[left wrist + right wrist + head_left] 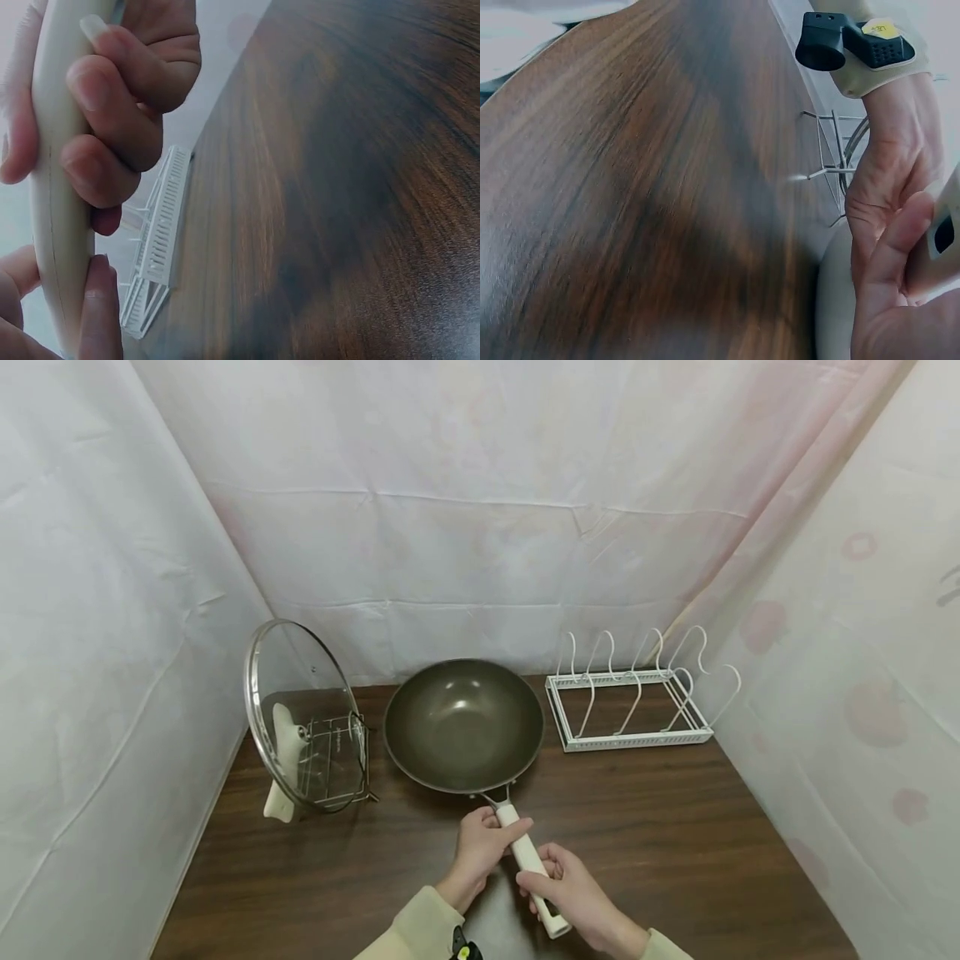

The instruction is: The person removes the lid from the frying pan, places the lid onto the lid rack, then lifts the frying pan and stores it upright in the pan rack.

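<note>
A dark frying pan [465, 727] with a cream handle [528, 856] stands in the middle of the wooden table, its handle towards me. My left hand [480, 847] grips the handle near the pan end, thumb across the top. Further down, my right hand [566, 889] holds the handle close to its slotted end, with fingers curled round it. Both hands [120, 112] show on the handle in the left wrist view. In the right wrist view, the pan's pale outer side [835, 300] appears beyond the left hand [889, 180].
To the left, a glass lid [300, 718] with a cream knob stands tilted on a wire rack [333, 760]. A white rack [637, 742] with several upright wire loops sits at the back right. Pale curtains [450, 527] enclose the back and sides of the table [675, 827].
</note>
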Demonstrator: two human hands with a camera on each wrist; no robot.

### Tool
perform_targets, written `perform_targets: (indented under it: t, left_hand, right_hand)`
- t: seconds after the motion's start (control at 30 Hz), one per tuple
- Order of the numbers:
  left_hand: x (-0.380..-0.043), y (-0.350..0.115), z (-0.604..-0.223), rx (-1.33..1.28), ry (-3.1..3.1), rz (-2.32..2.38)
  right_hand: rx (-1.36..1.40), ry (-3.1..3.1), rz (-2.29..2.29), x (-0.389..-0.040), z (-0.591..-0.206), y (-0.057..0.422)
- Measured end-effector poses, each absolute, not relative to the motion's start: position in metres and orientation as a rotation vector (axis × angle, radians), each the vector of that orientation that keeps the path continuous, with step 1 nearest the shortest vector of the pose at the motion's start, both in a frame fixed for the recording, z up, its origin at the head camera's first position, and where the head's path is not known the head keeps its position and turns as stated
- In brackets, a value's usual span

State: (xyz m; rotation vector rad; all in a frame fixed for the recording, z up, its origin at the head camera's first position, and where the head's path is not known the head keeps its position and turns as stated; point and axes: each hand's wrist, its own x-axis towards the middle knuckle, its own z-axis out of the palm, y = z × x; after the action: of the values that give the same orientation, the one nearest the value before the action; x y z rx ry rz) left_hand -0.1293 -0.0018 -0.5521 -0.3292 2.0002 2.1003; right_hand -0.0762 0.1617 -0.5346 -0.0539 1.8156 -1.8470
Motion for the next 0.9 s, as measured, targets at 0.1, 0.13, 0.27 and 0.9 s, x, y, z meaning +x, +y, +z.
perform_targets:
  t: [0.1,0.13,0.27,0.9]
  left_hand:
    - [-0.125,0.001,-0.553,-0.311,2.006,2.086]
    - [-0.124,0.001,-0.553,-0.3,2.011,2.085]
    - [-0.124,0.003,-0.55,-0.265,2.02,2.092]
    - [-0.134,0.009,-0.51,-0.048,1.954,2.176]
  right_hand:
    - [-0.049,1.842,-1.844,-0.071,-0.533,0.164]
    - [-0.051,1.86,-1.839,-0.07,-0.532,0.164]
    - [-0.064,1.943,-1.823,-0.066,-0.523,0.166]
    - [-0.108,2.176,-1.865,-0.065,-0.489,0.171]
